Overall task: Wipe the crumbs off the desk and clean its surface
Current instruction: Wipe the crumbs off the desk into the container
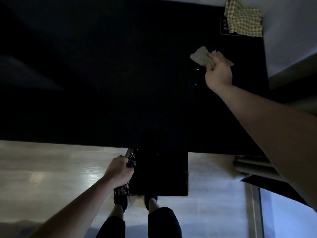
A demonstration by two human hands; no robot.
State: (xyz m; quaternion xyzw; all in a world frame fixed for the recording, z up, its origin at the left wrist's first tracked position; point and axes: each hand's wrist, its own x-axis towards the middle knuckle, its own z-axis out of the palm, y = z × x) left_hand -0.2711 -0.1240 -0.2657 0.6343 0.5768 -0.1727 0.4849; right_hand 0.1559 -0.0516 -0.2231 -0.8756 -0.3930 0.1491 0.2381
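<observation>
Our right hand grips a crumpled pale cloth on the black desk; pale crumbs lie beside it; our left hand clutches a bin's black liner.

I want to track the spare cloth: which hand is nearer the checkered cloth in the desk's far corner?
Right. The right hand is just below the checkered cloth, on the desk; the left hand is far off, at the bin.

Faint print on the desk is unreadable.
</observation>
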